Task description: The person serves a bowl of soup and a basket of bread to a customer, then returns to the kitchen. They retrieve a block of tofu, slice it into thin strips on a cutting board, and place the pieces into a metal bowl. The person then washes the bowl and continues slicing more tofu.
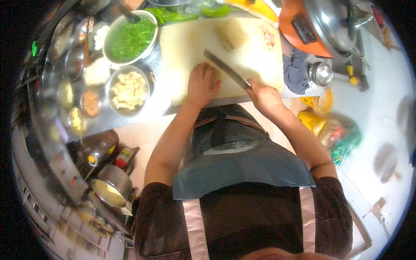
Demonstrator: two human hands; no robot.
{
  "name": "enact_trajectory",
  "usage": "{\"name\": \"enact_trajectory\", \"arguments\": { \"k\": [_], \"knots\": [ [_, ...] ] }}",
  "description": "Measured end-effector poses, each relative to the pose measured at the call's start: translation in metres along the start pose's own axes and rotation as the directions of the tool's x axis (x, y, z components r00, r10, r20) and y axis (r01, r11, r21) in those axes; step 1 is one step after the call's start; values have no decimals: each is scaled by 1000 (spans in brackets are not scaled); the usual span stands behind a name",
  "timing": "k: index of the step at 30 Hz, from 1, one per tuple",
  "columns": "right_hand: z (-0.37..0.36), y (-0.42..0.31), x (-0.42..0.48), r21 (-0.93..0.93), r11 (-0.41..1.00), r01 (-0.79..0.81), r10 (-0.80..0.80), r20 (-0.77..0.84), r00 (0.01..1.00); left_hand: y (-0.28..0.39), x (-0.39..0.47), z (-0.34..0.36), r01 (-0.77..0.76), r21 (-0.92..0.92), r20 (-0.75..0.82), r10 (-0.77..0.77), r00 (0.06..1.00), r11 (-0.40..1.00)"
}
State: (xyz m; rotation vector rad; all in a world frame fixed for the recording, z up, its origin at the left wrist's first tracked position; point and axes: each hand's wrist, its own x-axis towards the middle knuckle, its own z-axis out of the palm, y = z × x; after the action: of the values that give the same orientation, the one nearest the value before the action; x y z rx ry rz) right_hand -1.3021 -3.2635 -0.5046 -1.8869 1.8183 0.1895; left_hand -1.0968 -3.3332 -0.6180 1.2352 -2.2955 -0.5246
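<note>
My right hand (266, 97) grips the handle of a kitchen knife (227, 69), its long blade slanting up to the left over a pale cutting board (178, 48). Left of the blade, my left hand (203, 84) rests with bent fingers on a small tan piece of food (217, 74), mostly hidden under the fingers. A larger tan block (232, 34), too blurred to name, lies farther back on the board. Red marks show at the board's upper right.
Left of the board are a white colander (109, 48) of chopped greens and a bowl of pale chunks (128, 91). Green peppers (214, 11) lie behind. To the right are an orange pan (300, 26), a dark cloth (295, 71) and small metal bowls (321, 74).
</note>
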Motion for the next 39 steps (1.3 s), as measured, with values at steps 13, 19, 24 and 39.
{"name": "enact_trajectory", "arguments": {
  "k": [13,19,24,39],
  "knots": [
    [2,-32,84,28,998,62,-60,-67,996,-15,-11,10,-49,-73,-88,42,995,996],
    [-5,-28,16,-94,995,19,-2,181,983,-26,-21,32,-90,-124,4,92,996,988],
    [39,-30,100,23,996,89,-86,-93,992,-19,-19,23,-100,-127,-2,100,995,987],
    [24,-59,95,-6,998,58,-58,-27,998,-19,-40,18,-1,-151,44,7,999,989]
  ]
}}
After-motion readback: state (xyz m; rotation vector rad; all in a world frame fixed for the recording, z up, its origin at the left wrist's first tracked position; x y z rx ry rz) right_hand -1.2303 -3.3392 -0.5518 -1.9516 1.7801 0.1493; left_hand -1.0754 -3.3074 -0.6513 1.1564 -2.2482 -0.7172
